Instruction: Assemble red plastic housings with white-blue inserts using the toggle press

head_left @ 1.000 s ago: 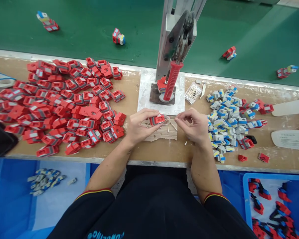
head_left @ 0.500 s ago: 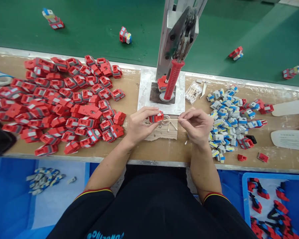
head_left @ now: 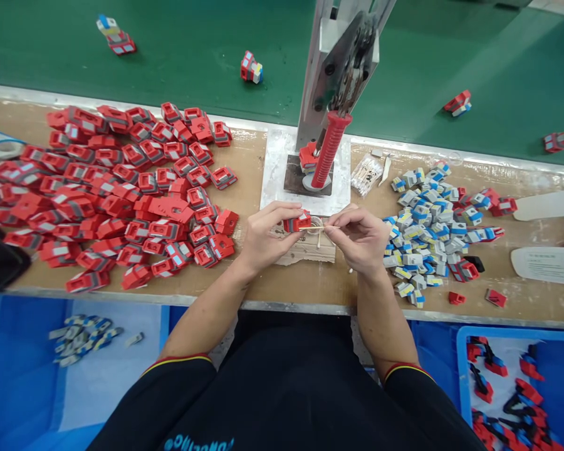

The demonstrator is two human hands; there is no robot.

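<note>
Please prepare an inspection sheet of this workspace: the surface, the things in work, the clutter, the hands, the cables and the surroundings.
Surface: brown bench top, with whitish marks.
Job's things: red block and thin stick, the stick's tip at the block; contact cannot be told.
Clutter: red pile on the left, grey-blue-yellow pile on the right, swab pack beside the press base.
Hands: left hand holds the block; right hand pinches the stick.
Cables: blue line at far left; unclear whether a cable.
Surroundings: lever press, green surface with four assembled pieces, blue bin at lower right.
</note>
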